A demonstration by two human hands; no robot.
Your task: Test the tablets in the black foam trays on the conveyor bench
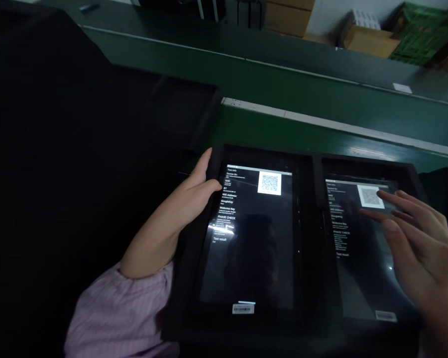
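Fingers grip left tablet, long axis running away.

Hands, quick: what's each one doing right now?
Left hand: gripping the left edge of the left tablet.
Right hand: open, fingers spread over the right tablet; contact cannot be told.

A green conveyor belt runs across the far side of the workbench, edged by a pale metal rail. A small white label lies near the belt's far right edge. Beyond it stand brown cardboard boxes and green crates against the wall.
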